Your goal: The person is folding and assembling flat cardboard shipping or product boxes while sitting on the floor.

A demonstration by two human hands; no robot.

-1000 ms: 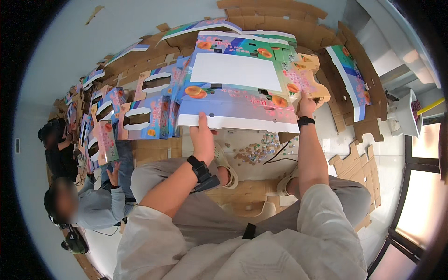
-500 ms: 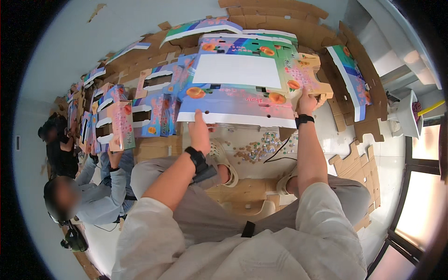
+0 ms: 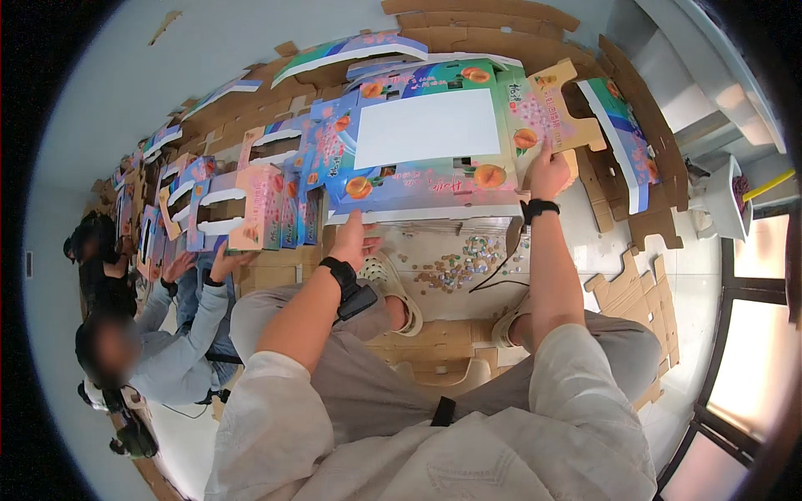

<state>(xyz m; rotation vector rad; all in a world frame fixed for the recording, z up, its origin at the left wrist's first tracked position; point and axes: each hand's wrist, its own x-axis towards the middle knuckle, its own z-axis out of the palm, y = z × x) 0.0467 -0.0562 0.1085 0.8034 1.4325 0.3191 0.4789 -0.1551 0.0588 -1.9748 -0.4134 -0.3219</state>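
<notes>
A flat printed cardboard box blank (image 3: 390, 185), blue, purple and green with orange fruit pictures and a large white panel, lies in front of me on top of a stack of sheets. My right hand (image 3: 550, 177) grips its right side, thumb on top by the peach-coloured flap and fingers hidden underneath. At the front edge, left of the middle, is my left hand (image 3: 354, 242). Its thumb tip meets the white border, while the other fingers stretch out apart below the edge, holding nothing that I can see.
Left of the stack stand printed cartons with cut-out openings (image 3: 224, 209); a co-worker (image 3: 180, 342) in grey has hands at them, another person sits beyond. Small round cut-out pieces (image 3: 468, 265) and a dark cable (image 3: 493, 282) lie on the floor. At right are cardboard scraps (image 3: 639, 296) and a white bin (image 3: 727, 204).
The box blank has come down flatter onto the stack, its right flap spreading outward. My left hand's fingers have loosened from the front edge. The co-worker's hands have shifted at the cartons.
</notes>
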